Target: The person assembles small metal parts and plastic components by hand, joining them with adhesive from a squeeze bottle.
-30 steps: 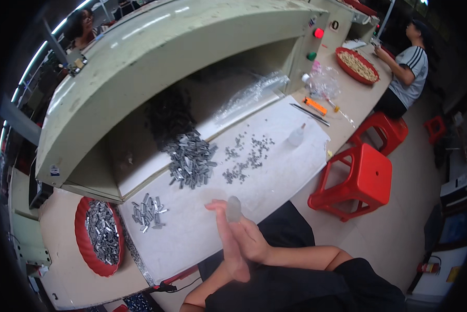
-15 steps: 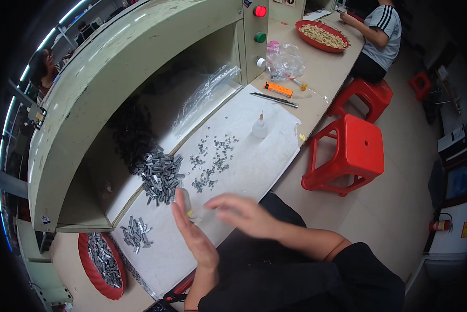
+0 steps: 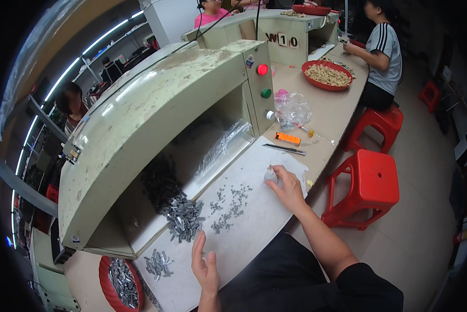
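Note:
My right hand (image 3: 289,191) has its thumb and fingers around a small whitish needle-tip bottle (image 3: 270,176), which stands upright on the white paper (image 3: 267,216). My left hand (image 3: 206,266) is raised over the paper's near side, open and holding nothing, its fingers stretched upward. Just beyond its fingertips lies a heap of dark grey, narrow flat pieces (image 3: 183,217). A smaller group of similar pieces (image 3: 158,264) lies to its left. Many tiny grey pieces (image 3: 229,207) are scattered on the paper between my two hands.
A pale green hooded machine (image 3: 155,125) with red and green buttons stands behind the paper. A red basket (image 3: 107,286) of dark pieces is at lower left. Tweezers (image 3: 285,149), an orange box (image 3: 288,138) and a plastic bag (image 3: 293,110) lie farther right. Red stools (image 3: 376,179) stand beside the bench; a co-worker (image 3: 383,62) sits beyond.
My right hand has moved from near my left hand, away to the right, and taken hold of the bottle. My left hand stays raised and open. The view has tilted up.

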### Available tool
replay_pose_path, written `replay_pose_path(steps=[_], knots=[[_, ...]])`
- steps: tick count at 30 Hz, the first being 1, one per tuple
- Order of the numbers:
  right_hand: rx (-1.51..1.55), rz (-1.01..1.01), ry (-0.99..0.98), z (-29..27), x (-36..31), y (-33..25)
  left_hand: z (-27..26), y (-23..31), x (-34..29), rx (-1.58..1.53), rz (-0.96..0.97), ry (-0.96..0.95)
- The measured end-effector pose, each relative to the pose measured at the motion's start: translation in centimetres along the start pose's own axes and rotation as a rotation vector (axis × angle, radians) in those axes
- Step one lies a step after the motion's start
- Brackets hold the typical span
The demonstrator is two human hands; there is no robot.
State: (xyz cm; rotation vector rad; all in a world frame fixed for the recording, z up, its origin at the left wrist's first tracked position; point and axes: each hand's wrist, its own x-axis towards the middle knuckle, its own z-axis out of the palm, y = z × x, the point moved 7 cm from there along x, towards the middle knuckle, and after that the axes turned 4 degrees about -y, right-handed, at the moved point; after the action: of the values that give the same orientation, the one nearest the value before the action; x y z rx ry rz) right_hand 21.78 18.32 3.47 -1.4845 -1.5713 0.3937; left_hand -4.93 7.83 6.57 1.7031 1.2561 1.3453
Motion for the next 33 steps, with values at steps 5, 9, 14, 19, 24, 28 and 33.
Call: replay_pose_path(steps=[5,9,14,19,24,28,33], knots=[[0.430,-0.030,-0.013,-1.2,-0.7,-1.5,0.1,-0.3,0.6,0.096,0.007,0.016],[0.584,-0.064,-0.112,-3.4,-1.8,-6.7,-0.3,-0.6,1.3,0.109,0.026,0.023],[0.771,-0.118,-0.235,-2.9,-2.5,-8.9,0.0,-0.5,1.8,0.083,0.048,-0.016],[0.955,0.062,-0.183,1.3,-2.6,-4.9,-1.1,0.0,2.2,0.098,0.022,-0.020],[0.877,0.108,-0.036,2.5,-2.7,-1.9,-2.3,1.4,2.7,0.193,0.035,-0.038],[0.672,0.130,0.006,3.3,-3.1,-0.9,-2.7,2.0,3.1,0.260,0.082,-0.099],[0.434,0.168,-0.014,1.9,-2.9,-2.5,-3.8,0.7,2.9,0.286,0.038,-0.025]])
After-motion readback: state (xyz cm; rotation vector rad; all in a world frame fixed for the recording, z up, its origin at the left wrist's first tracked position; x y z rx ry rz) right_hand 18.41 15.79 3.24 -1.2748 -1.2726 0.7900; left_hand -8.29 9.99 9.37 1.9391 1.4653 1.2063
